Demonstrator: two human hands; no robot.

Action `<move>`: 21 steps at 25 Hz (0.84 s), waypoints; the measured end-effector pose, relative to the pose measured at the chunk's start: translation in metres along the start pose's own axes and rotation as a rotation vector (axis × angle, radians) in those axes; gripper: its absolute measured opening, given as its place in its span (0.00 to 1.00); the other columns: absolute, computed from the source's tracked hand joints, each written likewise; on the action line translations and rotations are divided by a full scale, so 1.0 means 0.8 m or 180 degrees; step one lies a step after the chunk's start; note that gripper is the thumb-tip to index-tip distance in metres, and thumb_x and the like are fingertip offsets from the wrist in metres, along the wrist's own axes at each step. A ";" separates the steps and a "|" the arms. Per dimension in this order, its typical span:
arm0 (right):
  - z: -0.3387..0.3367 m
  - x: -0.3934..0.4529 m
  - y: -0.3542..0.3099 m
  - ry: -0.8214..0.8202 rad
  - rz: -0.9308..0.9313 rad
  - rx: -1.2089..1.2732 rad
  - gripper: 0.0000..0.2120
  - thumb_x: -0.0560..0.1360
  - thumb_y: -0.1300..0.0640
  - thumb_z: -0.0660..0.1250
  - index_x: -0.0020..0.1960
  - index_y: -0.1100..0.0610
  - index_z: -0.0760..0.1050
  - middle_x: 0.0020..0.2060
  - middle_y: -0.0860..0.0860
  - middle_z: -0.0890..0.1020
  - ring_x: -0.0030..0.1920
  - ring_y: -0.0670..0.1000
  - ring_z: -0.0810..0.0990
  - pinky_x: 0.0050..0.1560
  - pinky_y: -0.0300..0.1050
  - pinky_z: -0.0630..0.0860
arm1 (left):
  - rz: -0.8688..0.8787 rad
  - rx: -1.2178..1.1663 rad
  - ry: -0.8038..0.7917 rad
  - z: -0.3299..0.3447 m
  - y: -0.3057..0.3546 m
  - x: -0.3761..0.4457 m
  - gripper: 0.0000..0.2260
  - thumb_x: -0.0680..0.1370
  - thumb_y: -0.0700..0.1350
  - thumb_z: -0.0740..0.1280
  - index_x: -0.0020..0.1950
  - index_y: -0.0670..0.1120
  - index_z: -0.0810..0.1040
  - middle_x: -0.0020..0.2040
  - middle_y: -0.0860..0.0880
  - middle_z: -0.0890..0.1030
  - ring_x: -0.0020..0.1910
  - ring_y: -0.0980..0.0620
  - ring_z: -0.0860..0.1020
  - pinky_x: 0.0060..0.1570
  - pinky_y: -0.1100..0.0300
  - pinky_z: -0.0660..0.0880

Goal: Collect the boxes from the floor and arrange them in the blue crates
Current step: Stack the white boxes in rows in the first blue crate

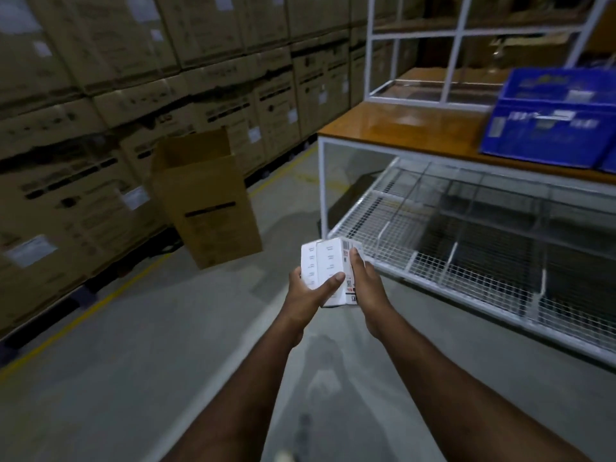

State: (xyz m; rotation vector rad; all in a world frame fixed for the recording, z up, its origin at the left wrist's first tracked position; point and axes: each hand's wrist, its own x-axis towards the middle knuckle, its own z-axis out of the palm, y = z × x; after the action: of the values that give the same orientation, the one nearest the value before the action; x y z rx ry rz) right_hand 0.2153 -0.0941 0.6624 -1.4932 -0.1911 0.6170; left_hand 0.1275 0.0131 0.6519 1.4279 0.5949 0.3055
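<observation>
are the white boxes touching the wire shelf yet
Apart. The head view shows the white boxes held up between the left hand and right hand, with bare floor visible below them, short of the wire shelf.

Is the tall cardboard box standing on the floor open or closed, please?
Open: the tall cardboard box has its top flaps standing up.

We see a dim scene: motion blur smears the cartons (100, 135), glare streaks the tabletop (406, 125), edges bow.
</observation>
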 end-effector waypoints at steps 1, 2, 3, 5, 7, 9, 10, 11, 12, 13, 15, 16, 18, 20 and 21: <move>-0.016 0.017 -0.009 0.0128 -0.0055 0.0078 0.19 0.78 0.34 0.57 0.55 0.45 0.77 0.49 0.46 0.86 0.46 0.48 0.86 0.48 0.48 0.82 | 0.0041 0.0041 -0.0159 0.020 0.009 0.021 0.40 0.63 0.61 0.81 0.69 0.50 0.69 0.62 0.49 0.81 0.58 0.50 0.82 0.58 0.46 0.80; -0.031 0.033 -0.018 0.0237 -0.0086 0.0143 0.20 0.77 0.34 0.58 0.56 0.46 0.77 0.49 0.47 0.86 0.47 0.48 0.86 0.49 0.48 0.82 | 0.0146 0.0042 -0.0341 0.037 0.016 0.042 0.36 0.66 0.58 0.80 0.69 0.49 0.71 0.61 0.49 0.82 0.58 0.49 0.83 0.58 0.46 0.80; -0.043 0.049 -0.026 0.0334 -0.0126 0.0176 0.22 0.77 0.33 0.58 0.58 0.47 0.77 0.50 0.48 0.86 0.47 0.49 0.86 0.50 0.50 0.82 | 0.0255 0.0054 -0.0462 0.052 0.024 0.061 0.33 0.68 0.55 0.80 0.68 0.48 0.72 0.60 0.49 0.83 0.57 0.48 0.83 0.57 0.47 0.80; -0.075 0.091 -0.046 0.0569 -0.0245 0.0213 0.25 0.76 0.32 0.59 0.59 0.49 0.78 0.50 0.49 0.86 0.48 0.50 0.86 0.51 0.52 0.82 | 0.0394 0.0020 -0.0710 0.092 0.042 0.109 0.30 0.69 0.53 0.79 0.67 0.48 0.73 0.59 0.49 0.83 0.57 0.48 0.83 0.56 0.48 0.80; -0.106 0.136 -0.069 0.0786 -0.0356 0.0238 0.23 0.76 0.33 0.58 0.57 0.48 0.79 0.49 0.49 0.86 0.47 0.50 0.86 0.50 0.51 0.82 | 0.0426 0.0032 -0.0893 0.129 0.055 0.170 0.34 0.66 0.57 0.80 0.68 0.51 0.72 0.60 0.51 0.83 0.58 0.50 0.82 0.57 0.49 0.80; -0.135 0.178 -0.100 0.0989 -0.0505 0.0333 0.18 0.79 0.36 0.57 0.54 0.46 0.79 0.49 0.49 0.86 0.47 0.48 0.86 0.48 0.48 0.82 | 0.0417 0.0112 -0.1079 0.168 0.074 0.232 0.40 0.63 0.62 0.80 0.70 0.54 0.69 0.62 0.53 0.81 0.59 0.52 0.81 0.58 0.49 0.80; -0.148 0.197 -0.115 0.1087 -0.0545 0.0403 0.17 0.80 0.38 0.57 0.54 0.46 0.78 0.49 0.50 0.86 0.47 0.49 0.86 0.48 0.48 0.82 | 0.0388 0.0190 -0.1159 0.185 0.086 0.258 0.43 0.61 0.64 0.80 0.71 0.53 0.67 0.62 0.53 0.81 0.59 0.52 0.81 0.58 0.49 0.80; -0.160 0.211 -0.130 0.1196 -0.0552 0.0454 0.17 0.80 0.39 0.57 0.54 0.47 0.78 0.49 0.51 0.86 0.47 0.51 0.86 0.49 0.50 0.82 | 0.0353 0.0240 -0.1251 0.200 0.099 0.279 0.45 0.61 0.65 0.80 0.71 0.53 0.66 0.62 0.52 0.81 0.59 0.52 0.81 0.58 0.48 0.80; -0.176 0.228 -0.147 0.1344 -0.0562 0.0474 0.17 0.80 0.39 0.57 0.54 0.47 0.78 0.49 0.53 0.86 0.48 0.53 0.86 0.50 0.52 0.82 | 0.0333 0.0248 -0.1398 0.221 0.115 0.304 0.44 0.61 0.65 0.80 0.71 0.51 0.66 0.62 0.51 0.81 0.58 0.52 0.82 0.57 0.48 0.80; -0.193 0.245 -0.163 0.1495 -0.0588 0.0499 0.17 0.80 0.39 0.56 0.53 0.48 0.78 0.49 0.54 0.86 0.47 0.54 0.86 0.50 0.53 0.82 | 0.0315 0.0208 -0.1523 0.243 0.129 0.331 0.42 0.63 0.62 0.80 0.70 0.49 0.67 0.61 0.50 0.81 0.56 0.52 0.83 0.54 0.50 0.81; -0.233 0.275 -0.193 0.1832 -0.0640 0.0564 0.19 0.80 0.38 0.56 0.57 0.49 0.78 0.48 0.54 0.86 0.46 0.55 0.86 0.49 0.54 0.83 | 0.0255 0.0104 -0.1733 0.293 0.159 0.377 0.37 0.66 0.58 0.79 0.68 0.46 0.68 0.60 0.48 0.82 0.54 0.51 0.84 0.46 0.57 0.82; -0.255 0.287 -0.206 0.2010 -0.0656 0.0574 0.21 0.79 0.37 0.56 0.60 0.50 0.76 0.49 0.54 0.86 0.46 0.55 0.86 0.48 0.53 0.83 | 0.0241 0.0114 -0.1789 0.320 0.174 0.394 0.36 0.66 0.57 0.79 0.67 0.46 0.68 0.60 0.47 0.81 0.54 0.51 0.84 0.43 0.58 0.82; -0.300 0.315 -0.225 0.2280 -0.0734 0.0524 0.25 0.79 0.36 0.56 0.65 0.53 0.73 0.50 0.54 0.85 0.46 0.54 0.86 0.47 0.52 0.83 | 0.0287 0.0072 -0.1872 0.372 0.187 0.425 0.40 0.63 0.60 0.80 0.67 0.46 0.68 0.61 0.47 0.81 0.55 0.51 0.84 0.48 0.55 0.83; -0.339 0.345 -0.243 0.2504 -0.0823 0.0510 0.23 0.80 0.38 0.58 0.64 0.55 0.71 0.50 0.54 0.84 0.45 0.53 0.85 0.44 0.50 0.82 | 0.0332 0.0059 -0.1904 0.417 0.199 0.450 0.39 0.64 0.59 0.80 0.67 0.46 0.66 0.61 0.47 0.80 0.55 0.50 0.83 0.52 0.51 0.82; -0.362 0.365 -0.253 0.2585 -0.0914 0.0553 0.22 0.80 0.39 0.58 0.63 0.56 0.71 0.50 0.54 0.84 0.45 0.52 0.85 0.45 0.51 0.82 | 0.0357 0.0007 -0.1907 0.442 0.206 0.464 0.38 0.66 0.56 0.80 0.67 0.47 0.64 0.61 0.47 0.80 0.55 0.50 0.83 0.53 0.50 0.82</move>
State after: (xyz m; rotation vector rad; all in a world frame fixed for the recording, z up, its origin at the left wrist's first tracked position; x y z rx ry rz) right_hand 0.6529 -0.1936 0.7567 -1.4038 0.2695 -0.2209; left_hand 0.6524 -0.0591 0.7497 1.4652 0.0262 -0.0432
